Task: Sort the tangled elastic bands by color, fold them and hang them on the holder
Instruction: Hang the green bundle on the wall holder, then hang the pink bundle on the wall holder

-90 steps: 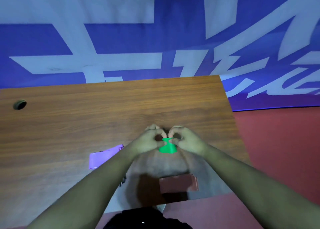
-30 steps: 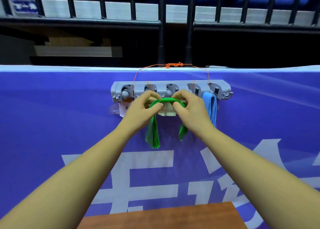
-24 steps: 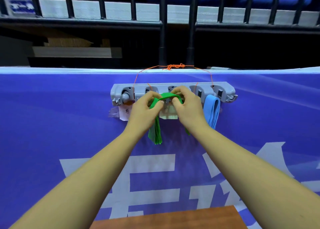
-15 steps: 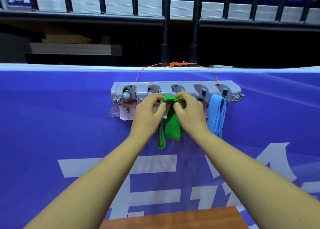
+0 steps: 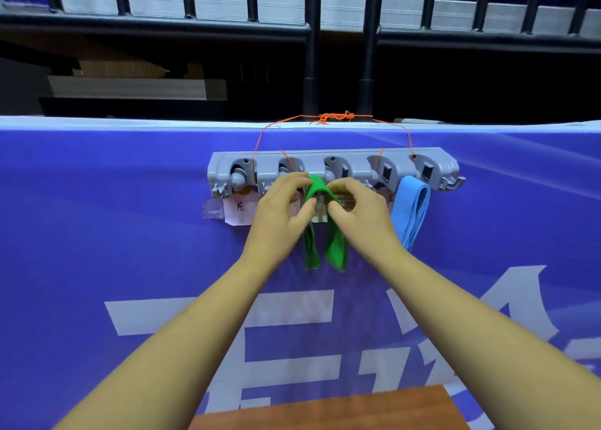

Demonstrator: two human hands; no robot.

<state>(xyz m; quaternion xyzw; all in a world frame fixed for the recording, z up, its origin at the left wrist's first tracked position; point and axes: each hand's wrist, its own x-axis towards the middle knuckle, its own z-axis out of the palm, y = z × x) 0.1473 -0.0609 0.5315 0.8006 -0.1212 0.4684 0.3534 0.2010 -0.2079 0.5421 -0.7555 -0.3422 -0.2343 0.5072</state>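
Green band [image 5: 335, 247] is folded at the top, both tails hanging down between our wrists. Our left hand [image 5: 279, 215] and right hand [image 5: 361, 215] each pinch it just under that fold, one on either side. The grey holder [image 5: 325, 162] sits right above the pinch, a blue band [image 5: 411, 211] hangs just right of our right hand, and a paper label [image 5: 239, 210] is just left of our left.

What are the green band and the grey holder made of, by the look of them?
Green band: probably thin latex or rubber, matte; it hangs limp in flat, ribbon-like folds. Grey holder: most likely moulded plastic with a faint sheen, judging by its rounded sockets and uniform colour.
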